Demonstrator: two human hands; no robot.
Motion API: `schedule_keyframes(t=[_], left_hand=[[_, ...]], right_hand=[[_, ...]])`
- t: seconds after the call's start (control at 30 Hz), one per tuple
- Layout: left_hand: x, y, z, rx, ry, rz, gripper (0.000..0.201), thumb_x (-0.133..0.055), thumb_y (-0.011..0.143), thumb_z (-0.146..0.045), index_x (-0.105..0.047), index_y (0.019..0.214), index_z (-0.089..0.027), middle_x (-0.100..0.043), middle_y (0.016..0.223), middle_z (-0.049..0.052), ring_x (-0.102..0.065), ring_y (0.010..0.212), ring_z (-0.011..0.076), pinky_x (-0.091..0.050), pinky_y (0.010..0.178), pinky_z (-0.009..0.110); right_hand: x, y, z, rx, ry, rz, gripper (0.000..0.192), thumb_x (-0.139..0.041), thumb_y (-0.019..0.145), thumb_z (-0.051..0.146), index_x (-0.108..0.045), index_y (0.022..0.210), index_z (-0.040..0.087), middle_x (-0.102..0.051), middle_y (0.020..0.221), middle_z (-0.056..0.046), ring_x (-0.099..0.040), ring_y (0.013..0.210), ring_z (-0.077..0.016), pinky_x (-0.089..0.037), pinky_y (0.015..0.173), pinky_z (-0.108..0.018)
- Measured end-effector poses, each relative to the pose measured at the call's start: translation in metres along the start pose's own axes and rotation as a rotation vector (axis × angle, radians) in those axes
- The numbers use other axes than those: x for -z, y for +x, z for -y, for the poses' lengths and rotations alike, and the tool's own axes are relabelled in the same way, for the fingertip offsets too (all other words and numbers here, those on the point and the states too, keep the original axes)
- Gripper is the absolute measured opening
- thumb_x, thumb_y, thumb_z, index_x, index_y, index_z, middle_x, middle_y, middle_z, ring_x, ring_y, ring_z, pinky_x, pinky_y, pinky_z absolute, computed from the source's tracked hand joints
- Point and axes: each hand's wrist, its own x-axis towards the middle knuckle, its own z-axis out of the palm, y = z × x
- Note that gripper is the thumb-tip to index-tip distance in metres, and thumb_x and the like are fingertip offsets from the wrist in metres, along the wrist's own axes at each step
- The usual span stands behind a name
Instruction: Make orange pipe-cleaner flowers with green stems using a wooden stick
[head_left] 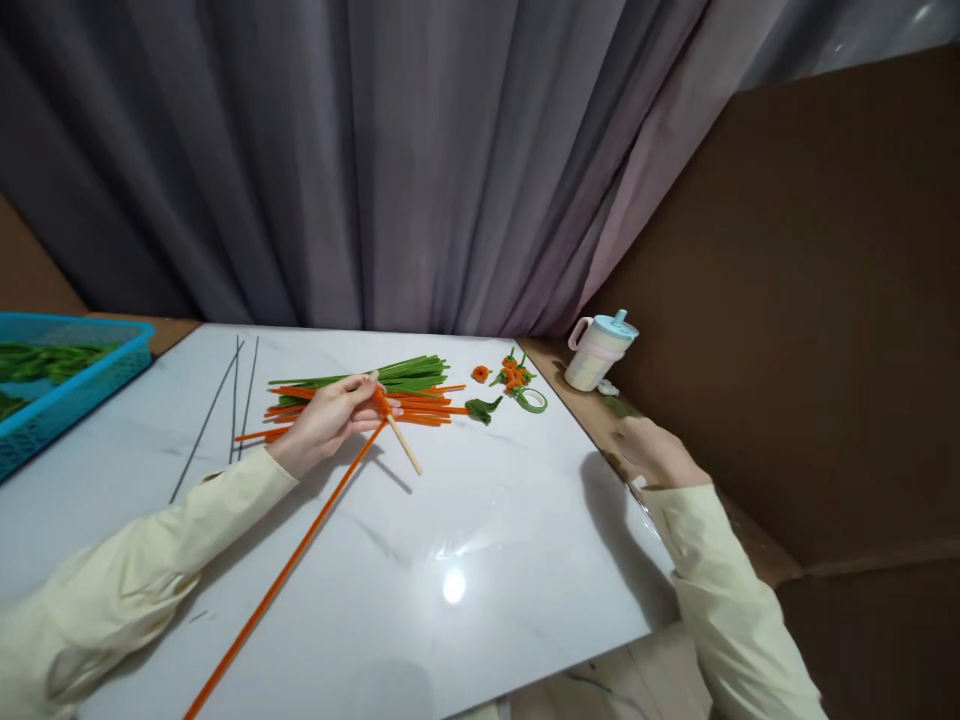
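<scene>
Head view shows us a white worktop. Near us, a long orange stem lies slanted across it, and its far end goes up to our left hand. Our left fingers pinch that orange end together with a thin wooden stick. Right of the stick, our right hand rests on the worktop's edge; we cannot tell how its fingers sit. Just behind the stick lies a pile of green and orange stems. Right of the pile sit small orange flowers and a tape ring. A pink cup stands farther right. Far left of the stick is a blue basket.
</scene>
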Motion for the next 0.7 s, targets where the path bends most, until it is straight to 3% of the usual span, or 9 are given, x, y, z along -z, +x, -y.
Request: schedule_keyframes(t=[0.1, 0.23, 0.43, 0.57, 0.67, 0.7], left_hand=[[-0.009, 0.008, 0.015, 0.108, -0.004, 0.063, 0.014, -0.053, 0.090, -0.023, -0.053, 0.079, -0.015, -0.070, 0.071, 0.011, -0.070, 0.065, 0.0178, -0.055, 0.057, 0.023], [-0.027, 0.022, 0.034, 0.201, -0.032, 0.156, 0.016, -0.060, 0.085, -0.028, -0.054, 0.079, -0.014, -0.069, 0.071, 0.010, -0.069, 0.064, 0.0185, -0.056, 0.055, 0.024], [-0.034, 0.045, 0.055, 0.247, -0.085, 0.216, 0.024, -0.064, 0.081, -0.037, -0.054, 0.078, -0.015, -0.069, 0.076, 0.010, -0.069, 0.068, 0.0193, -0.055, 0.055, 0.024], [-0.029, 0.051, 0.058, 0.241, -0.096, 0.205, 0.028, -0.064, 0.081, -0.041, -0.053, 0.082, -0.016, -0.070, 0.079, 0.011, -0.070, 0.073, 0.0198, -0.053, 0.057, 0.023], [-0.027, 0.049, 0.057, 0.248, -0.071, 0.210, 0.032, -0.063, 0.080, -0.046, -0.053, 0.083, -0.016, -0.069, 0.077, 0.009, -0.070, 0.074, 0.0203, -0.052, 0.057, 0.023], [-0.027, 0.048, 0.056, 0.248, -0.062, 0.215, 0.033, -0.062, 0.080, -0.047, -0.052, 0.083, -0.016, -0.069, 0.077, 0.009, -0.070, 0.074, 0.0203, -0.052, 0.058, 0.024]], right_hand=[[-0.023, 0.013, -0.037, -0.097, -0.049, 0.091, 0.024, -0.045, 0.081, 0.017, -0.068, 0.075, 0.010, -0.068, 0.081, -0.018, -0.065, 0.070, -0.0240, -0.036, 0.053, -0.026], [-0.046, 0.034, -0.053, -0.100, -0.083, 0.110, 0.028, -0.041, 0.084, 0.025, -0.065, 0.087, 0.011, -0.067, 0.088, -0.018, -0.065, 0.076, -0.0236, -0.038, 0.055, -0.026], [-0.064, 0.049, -0.053, -0.050, -0.113, 0.054, 0.028, -0.041, 0.086, 0.033, -0.061, 0.085, 0.014, -0.066, 0.086, -0.017, -0.063, 0.081, -0.0273, -0.041, 0.062, -0.031], [-0.064, 0.049, -0.048, -0.049, -0.092, -0.034, 0.020, -0.039, 0.083, 0.020, -0.058, 0.080, 0.015, -0.065, 0.083, -0.018, -0.062, 0.084, -0.0307, -0.043, 0.064, -0.036], [-0.052, 0.046, -0.027, 0.001, 0.084, -0.082, 0.016, -0.039, 0.083, 0.023, -0.054, 0.079, 0.019, -0.065, 0.084, -0.014, -0.061, 0.082, -0.0275, -0.046, 0.068, -0.036], [-0.046, 0.044, -0.015, 0.069, 0.276, -0.063, 0.015, -0.040, 0.083, 0.027, -0.052, 0.078, 0.020, -0.065, 0.082, -0.013, -0.061, 0.078, -0.0248, -0.047, 0.068, -0.034]])
